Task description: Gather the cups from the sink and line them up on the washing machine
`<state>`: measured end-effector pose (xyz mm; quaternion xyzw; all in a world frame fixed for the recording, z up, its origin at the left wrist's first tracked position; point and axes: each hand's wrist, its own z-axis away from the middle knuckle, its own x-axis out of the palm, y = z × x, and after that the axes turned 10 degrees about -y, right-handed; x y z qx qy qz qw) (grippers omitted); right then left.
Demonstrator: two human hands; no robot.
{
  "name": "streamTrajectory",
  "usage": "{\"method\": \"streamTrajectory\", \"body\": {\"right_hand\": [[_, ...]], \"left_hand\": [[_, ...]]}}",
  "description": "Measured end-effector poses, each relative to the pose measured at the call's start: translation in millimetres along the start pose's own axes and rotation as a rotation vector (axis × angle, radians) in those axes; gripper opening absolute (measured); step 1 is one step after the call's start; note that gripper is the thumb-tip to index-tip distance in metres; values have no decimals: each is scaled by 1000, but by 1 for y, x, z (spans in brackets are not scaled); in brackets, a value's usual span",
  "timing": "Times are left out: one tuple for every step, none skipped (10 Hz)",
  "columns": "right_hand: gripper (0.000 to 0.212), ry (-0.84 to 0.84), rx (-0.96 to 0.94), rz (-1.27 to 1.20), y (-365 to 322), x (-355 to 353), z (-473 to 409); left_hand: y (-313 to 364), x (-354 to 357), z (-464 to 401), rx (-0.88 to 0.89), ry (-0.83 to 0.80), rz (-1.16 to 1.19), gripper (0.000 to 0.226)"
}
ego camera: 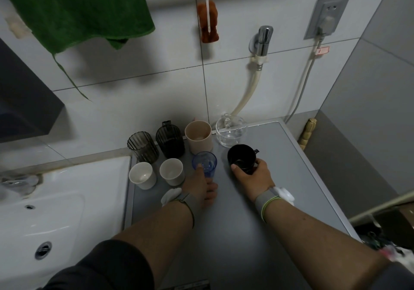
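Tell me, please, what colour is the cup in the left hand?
Translucent blue cup, seen in the head view.

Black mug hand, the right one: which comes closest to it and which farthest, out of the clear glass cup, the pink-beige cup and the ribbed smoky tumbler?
From the right hand gripping the black mug, in the head view:
1. Clear glass cup, just behind the mug, by the wall.
2. Pink-beige cup, back row, further left.
3. Ribbed smoky tumbler, far left end, beside the sink.

Left hand point(200, 184) and right hand point(253, 175) reach forward, fingers curled, gripping.
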<state>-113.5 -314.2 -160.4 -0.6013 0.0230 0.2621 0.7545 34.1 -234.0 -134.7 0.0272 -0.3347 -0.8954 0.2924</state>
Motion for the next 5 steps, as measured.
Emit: {"method": "streamTrajectory", "body": {"right_hand": [[73, -7, 5, 5, 0, -1, 0], [75, -11, 11, 8, -2, -1, 1], [76, -5, 15, 25, -2, -1, 0], [77, -9, 17, 40, -5, -2, 6], [78, -7, 15, -5, -7, -2, 11]], "left_hand": [[-2, -1, 1, -6, -27, -4, 61], [-2, -1, 3, -6, -42, -16, 62], [-2, 1, 8, 5, -92, -14, 60], [-2, 1, 12, -19, -108, -26, 61], [-4, 0, 18, -28, -203, -8, 61]]}}
